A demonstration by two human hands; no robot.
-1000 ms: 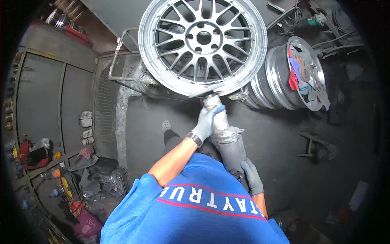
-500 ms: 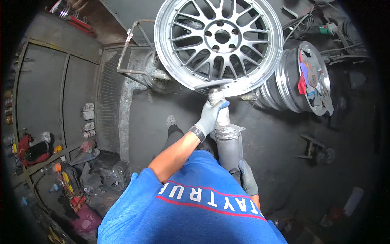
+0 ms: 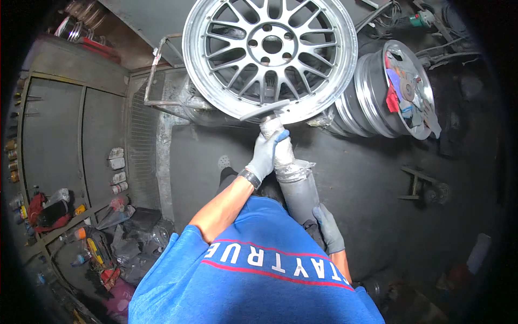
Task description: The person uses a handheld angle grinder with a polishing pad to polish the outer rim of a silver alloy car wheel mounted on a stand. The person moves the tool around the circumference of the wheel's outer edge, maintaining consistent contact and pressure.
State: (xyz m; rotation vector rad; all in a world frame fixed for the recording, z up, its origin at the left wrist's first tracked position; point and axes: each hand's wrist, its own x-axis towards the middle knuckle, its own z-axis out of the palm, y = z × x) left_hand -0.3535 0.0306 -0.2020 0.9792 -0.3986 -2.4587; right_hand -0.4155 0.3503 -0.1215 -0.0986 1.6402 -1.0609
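Note:
My gloved left hand [image 3: 264,153] is closed round the pale, wrapped neck of an angle grinder [image 3: 300,193]. At the rear of its grey cylindrical body, my gloved right hand [image 3: 330,231] is closed on the tool, its grip partly hidden by the body. On the front end, the grinder's flat disc [image 3: 265,109] sits tilted at the near lip of a silver multi-spoke car wheel [image 3: 276,60]. Whether disc and lip touch, I cannot tell.
A metal tube frame [image 3: 149,81] stands left of the wheel. To the right lies another wheel [image 3: 372,92] bearing cloths and discs. Cables and a green tool [image 3: 415,20] are behind it. Bags [image 3: 145,237] crowd the left floor; a metal stand [image 3: 418,183] is at right.
The view has shifted, so wheel and tool appear farther left and higher. The grinder leans more, and its disc has tipped with its right side up. Both hands keep their hold.

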